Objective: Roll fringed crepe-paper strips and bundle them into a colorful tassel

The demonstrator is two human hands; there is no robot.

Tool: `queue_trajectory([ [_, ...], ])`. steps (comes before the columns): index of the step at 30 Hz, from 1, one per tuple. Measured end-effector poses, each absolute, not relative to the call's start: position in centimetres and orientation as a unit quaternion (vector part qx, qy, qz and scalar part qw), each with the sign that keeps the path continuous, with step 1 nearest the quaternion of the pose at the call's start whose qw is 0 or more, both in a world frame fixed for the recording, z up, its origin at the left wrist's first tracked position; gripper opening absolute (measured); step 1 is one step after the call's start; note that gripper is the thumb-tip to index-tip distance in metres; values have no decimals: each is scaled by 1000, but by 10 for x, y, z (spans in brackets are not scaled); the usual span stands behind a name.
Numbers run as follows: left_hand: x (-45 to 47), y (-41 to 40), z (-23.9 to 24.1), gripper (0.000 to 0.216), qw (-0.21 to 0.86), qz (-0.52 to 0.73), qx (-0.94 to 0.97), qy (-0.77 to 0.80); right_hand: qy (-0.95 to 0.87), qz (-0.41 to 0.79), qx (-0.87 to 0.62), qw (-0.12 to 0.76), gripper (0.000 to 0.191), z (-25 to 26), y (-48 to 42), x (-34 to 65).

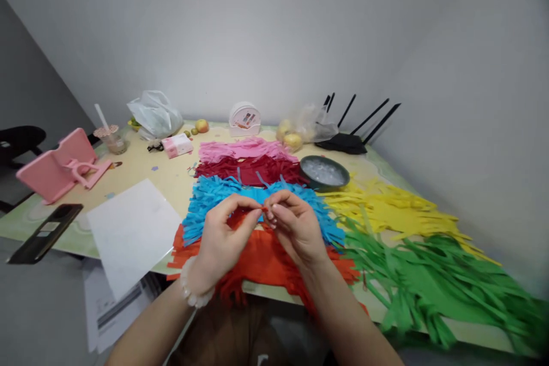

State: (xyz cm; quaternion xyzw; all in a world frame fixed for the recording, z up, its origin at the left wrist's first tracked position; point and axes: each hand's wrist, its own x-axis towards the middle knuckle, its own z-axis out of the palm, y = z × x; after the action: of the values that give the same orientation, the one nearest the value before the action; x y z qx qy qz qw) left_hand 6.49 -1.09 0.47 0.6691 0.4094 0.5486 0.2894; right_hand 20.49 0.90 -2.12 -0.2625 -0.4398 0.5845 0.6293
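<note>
My left hand (223, 234) and my right hand (295, 226) meet above the fringed fabric, fingertips pinched close together. Between them is a small red-orange fabric strip (265, 209), mostly covered by my fingers. Below my hands lies orange-red fringed fabric (261, 257), its strips hanging over the table's near edge. Just behind it, blue fringed fabric (206, 200) spreads to both sides. Farther back are dark red fringed fabric (257, 170) and pink fringed fabric (244, 148). A beaded bracelet (193, 286) circles my left wrist.
On the right lie yellow fringed fabric (390, 209) and green fringed fabric (441, 280). A dark bowl (325, 173) stands behind. To the left are white paper (132, 229), a phone (47, 233), a pink stand (64, 166) and a drink cup (112, 140). A black router (343, 143) sits at the back.
</note>
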Motion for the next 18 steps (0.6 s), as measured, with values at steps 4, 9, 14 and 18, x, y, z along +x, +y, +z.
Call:
queue_trajectory([
  [4, 56, -23, 2, 7, 278, 548, 668, 420, -461, 571, -280, 619, 29, -24, 0, 200],
  [9, 47, -34, 1, 9, 240, 536, 684, 432, -532, 499, -325, 601, 27, -25, -12, 195],
  [14, 41, -41, -1, 10, 167, 521, 717, 431, -570, 448, -343, 598, 26, -22, -20, 192],
  [18, 37, -41, -3, 9, 227, 520, 706, 424, -584, 458, -331, 583, 24, -21, -23, 191],
])
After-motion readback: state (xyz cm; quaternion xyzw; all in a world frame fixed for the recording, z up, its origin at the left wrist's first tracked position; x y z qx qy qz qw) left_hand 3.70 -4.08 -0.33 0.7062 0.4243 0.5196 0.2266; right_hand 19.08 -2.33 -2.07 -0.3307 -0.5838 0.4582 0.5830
